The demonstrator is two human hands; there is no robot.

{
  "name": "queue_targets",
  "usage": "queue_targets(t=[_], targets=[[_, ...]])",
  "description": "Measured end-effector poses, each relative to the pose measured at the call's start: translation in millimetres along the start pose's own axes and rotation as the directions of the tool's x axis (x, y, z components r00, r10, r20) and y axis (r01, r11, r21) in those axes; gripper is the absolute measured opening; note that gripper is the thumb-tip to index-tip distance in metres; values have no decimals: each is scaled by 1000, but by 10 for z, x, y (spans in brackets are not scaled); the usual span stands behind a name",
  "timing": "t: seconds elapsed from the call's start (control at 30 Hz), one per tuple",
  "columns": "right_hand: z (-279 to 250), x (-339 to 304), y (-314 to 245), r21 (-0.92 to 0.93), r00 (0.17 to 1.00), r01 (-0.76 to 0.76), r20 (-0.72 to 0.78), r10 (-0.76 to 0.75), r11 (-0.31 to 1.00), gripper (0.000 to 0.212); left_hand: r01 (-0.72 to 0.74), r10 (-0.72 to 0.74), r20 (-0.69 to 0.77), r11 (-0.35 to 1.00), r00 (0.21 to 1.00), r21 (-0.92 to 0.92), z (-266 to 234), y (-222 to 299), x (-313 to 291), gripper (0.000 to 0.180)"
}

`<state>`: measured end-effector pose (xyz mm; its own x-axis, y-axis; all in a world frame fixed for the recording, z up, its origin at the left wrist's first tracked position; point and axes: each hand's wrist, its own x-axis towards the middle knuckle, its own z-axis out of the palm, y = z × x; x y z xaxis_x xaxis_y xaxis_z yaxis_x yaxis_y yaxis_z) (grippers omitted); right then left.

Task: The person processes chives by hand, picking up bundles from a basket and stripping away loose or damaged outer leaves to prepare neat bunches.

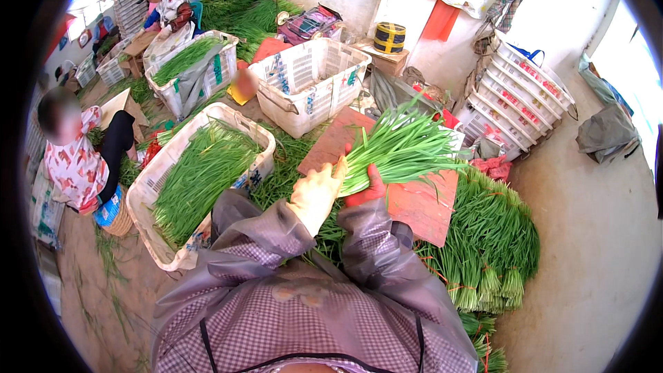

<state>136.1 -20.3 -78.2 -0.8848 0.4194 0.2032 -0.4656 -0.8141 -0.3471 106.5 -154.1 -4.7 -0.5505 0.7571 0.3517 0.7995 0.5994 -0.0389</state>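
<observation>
A bunch of green garlic chives [404, 148] is held up in front of me, its leaves fanning out to the far right. My left hand [314, 193], which looks pale yellow as if gloved, wraps the near left side of the bunch. On the other side, my right hand [368, 190] grips it with reddish fingers, the thumb up. Stem ends are hidden between the hands. Beneath the bunch lies a reddish board [425, 211]. Tied bundles of chives [494, 242] are stacked to the right of the board.
A white crate [150, 176] of loose chives stands at my left; another white crate [304, 100] is beyond the board. Nested crates [514, 97] lean by the wall. A seated person [76, 159] is at left, another [169, 10] farther back. Loose chives litter the floor.
</observation>
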Motion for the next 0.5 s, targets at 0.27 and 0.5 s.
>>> queue_targets(t=[0.27,0.5], targets=[[-96,-115,-156,23,966,-237,115,233,971,67,6,327,345,719,880,-695,-283,-460,-110,89],[-105,-185,-77,14,915,-342,234,329,940,63,-283,189,-213,715,959,-639,-154,-575,342,30]])
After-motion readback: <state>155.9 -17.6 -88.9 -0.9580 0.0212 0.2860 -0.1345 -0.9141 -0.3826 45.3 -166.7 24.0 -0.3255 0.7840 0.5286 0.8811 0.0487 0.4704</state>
